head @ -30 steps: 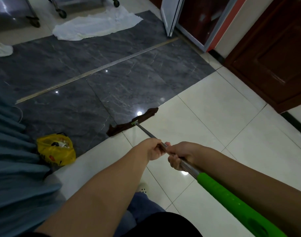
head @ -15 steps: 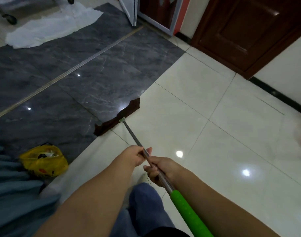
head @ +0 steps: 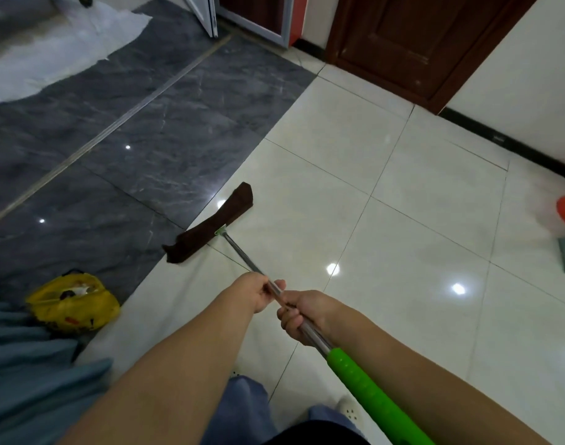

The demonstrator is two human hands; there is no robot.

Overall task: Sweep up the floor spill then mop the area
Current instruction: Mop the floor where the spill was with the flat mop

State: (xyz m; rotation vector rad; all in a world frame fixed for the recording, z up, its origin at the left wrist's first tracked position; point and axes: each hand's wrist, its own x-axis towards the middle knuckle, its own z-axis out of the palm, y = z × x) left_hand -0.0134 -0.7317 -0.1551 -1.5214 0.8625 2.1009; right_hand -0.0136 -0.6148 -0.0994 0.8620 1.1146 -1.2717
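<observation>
Item: mop (head: 210, 231), dark flat head, steel pole, green sleeve (head: 371, 393). Position: head flat on the floor, straddling the seam where the grey tiles (head: 146, 149) meet the cream tiles (head: 387, 220). Grip: your left hand (head: 258, 293) is wrapped round the bare pole nearest the head; your right hand (head: 302, 316) is closed on it just behind, above the sleeve, the two hands nearly touching. Hazards, judged: hands set this close give little leverage, so the head may twist or skip and leave streaks. Yellow bag (head: 72, 303), near the head's left end, could be snagged and tipped on a leftward stroke. Glossy cream tiles once wet may slip underfoot. Spill: none visible here.
</observation>
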